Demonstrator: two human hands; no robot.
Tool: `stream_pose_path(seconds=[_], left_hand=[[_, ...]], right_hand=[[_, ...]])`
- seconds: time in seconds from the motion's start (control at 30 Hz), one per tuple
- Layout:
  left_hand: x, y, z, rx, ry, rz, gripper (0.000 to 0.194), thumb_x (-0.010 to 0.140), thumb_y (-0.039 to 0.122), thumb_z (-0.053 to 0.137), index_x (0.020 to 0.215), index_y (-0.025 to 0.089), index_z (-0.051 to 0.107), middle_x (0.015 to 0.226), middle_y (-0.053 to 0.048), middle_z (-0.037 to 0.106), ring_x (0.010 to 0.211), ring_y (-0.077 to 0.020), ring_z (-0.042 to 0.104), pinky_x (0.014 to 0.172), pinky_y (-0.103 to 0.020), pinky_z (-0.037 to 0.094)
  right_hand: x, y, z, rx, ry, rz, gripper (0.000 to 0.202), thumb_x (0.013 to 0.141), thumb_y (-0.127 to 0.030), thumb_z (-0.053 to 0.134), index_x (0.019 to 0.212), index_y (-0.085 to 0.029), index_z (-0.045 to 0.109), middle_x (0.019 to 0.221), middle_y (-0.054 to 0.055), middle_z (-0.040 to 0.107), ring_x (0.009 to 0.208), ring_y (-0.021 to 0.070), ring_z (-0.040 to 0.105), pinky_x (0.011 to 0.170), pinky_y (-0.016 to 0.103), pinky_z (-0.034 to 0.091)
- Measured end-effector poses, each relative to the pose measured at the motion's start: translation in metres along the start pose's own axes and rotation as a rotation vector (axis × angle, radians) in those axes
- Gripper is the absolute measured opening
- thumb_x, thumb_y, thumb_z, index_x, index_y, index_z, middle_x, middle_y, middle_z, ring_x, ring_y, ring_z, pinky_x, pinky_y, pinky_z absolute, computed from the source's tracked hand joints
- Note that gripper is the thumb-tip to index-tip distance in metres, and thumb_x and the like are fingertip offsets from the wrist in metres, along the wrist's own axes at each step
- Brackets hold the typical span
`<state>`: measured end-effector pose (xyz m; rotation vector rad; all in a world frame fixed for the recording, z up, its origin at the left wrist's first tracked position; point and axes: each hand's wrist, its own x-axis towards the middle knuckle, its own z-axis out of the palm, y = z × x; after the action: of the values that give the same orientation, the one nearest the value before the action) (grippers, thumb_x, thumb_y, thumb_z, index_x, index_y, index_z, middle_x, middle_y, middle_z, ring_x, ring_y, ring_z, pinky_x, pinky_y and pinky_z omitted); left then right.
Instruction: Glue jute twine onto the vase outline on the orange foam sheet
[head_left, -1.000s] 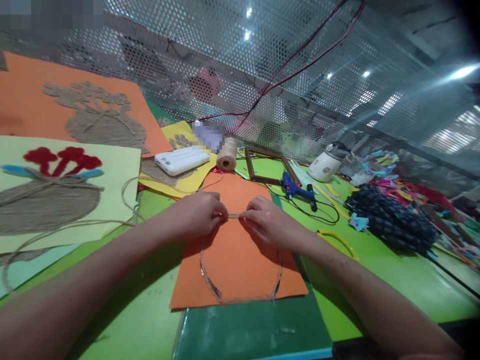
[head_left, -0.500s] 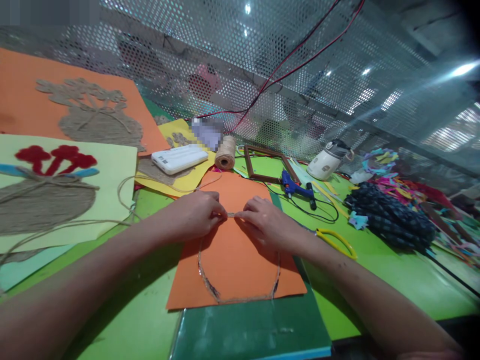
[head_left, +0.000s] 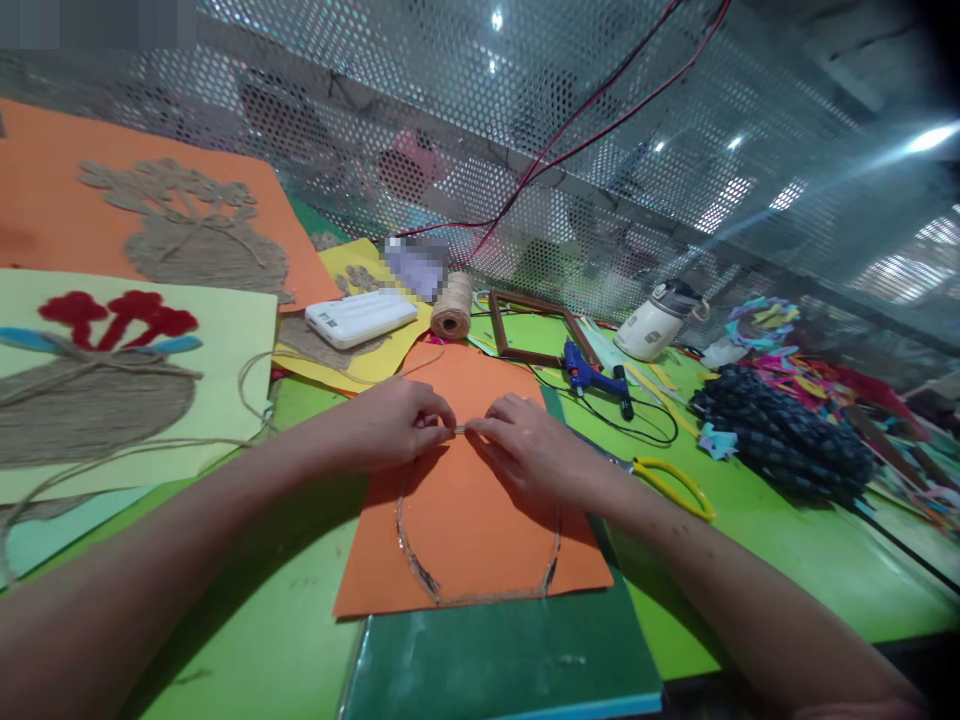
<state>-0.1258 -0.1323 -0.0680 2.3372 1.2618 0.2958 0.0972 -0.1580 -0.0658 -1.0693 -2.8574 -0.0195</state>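
Observation:
A sheet of orange paper (head_left: 480,530) lies in front of me on a green book (head_left: 502,660). On it, a glued outline of jute twine (head_left: 491,598) forms a rounded shape with a flat bottom; dark marks show at its lower corners. My left hand (head_left: 394,422) is closed, thumb and forefinger pinching a short bit of twine (head_left: 460,430) near the top of the sheet. Just to the right, my right hand (head_left: 529,445) holds the same bit with its fingertips pressed together against the paper. Both hands hide the upper sides of the outline.
Behind the sheet are a twine spool (head_left: 451,306), a white power bank (head_left: 361,318) and a brown frame (head_left: 529,350). A blue glue gun (head_left: 589,376), yellow-handled scissors (head_left: 675,487) and a bottle (head_left: 651,325) lie right. Finished twine-vase pictures (head_left: 225,440) lie left.
My left fingers have shifted very slightly at the twine, and their curl looks a little looser. My right hand and the paper stay in place.

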Motion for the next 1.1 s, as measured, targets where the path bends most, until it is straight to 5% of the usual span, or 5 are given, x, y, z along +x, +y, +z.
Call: stream_pose_path(seconds=[0.57, 1.1], left_hand=[[0.006, -0.021, 0.008, 0.042, 0.016, 0.072, 0.024, 0.081, 0.028, 0.055, 0.089, 0.023, 0.077, 0.091, -0.005, 0.076, 0.079, -0.0184, 0.067, 0.073, -0.028, 0.047], [0.003, -0.019, 0.008, -0.011, 0.043, -0.039, 0.011, 0.076, 0.026, 0.059, 0.083, 0.022, 0.053, 0.088, -0.004, 0.072, 0.075, -0.0175, 0.063, 0.06, -0.027, 0.041]], right_hand=[[0.001, -0.008, 0.002, -0.134, -0.003, -0.03, 0.03, 0.092, -0.011, 0.044, 0.116, -0.016, 0.061, 0.099, 0.011, 0.057, 0.089, 0.0233, 0.044, 0.068, 0.034, 0.028], [0.007, -0.008, 0.005, -0.087, -0.04, -0.057, 0.039, 0.091, -0.011, 0.044, 0.126, -0.019, 0.057, 0.103, 0.01, 0.058, 0.093, 0.0236, 0.046, 0.072, 0.034, 0.031]])
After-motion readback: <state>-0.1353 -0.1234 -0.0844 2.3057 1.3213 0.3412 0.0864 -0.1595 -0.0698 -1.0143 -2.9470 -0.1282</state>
